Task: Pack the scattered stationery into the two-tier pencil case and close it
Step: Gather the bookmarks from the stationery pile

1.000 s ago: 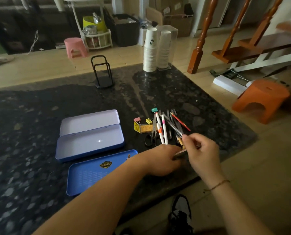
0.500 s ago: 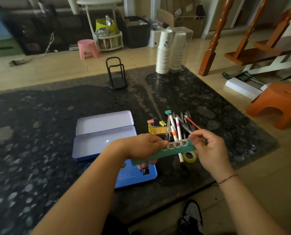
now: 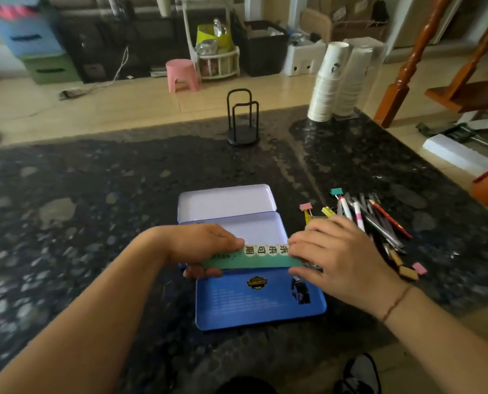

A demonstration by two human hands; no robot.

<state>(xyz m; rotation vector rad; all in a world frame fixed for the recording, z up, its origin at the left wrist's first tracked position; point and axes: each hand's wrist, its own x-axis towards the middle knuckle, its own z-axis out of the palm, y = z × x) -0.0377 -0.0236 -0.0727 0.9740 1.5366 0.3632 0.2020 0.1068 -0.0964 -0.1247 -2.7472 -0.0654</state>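
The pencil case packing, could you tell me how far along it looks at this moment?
Done: the pencil case lies open, its trays showing nothing inside, with a separate blue tray nearer the person. In hand: the left hand and right hand hold a green ruler over it. Left: the pens and pencils, binder clips and erasers remain on the table; closing comes last.

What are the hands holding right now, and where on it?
A green ruler, gripped at both ends: left hand on its left end, right hand on its right.
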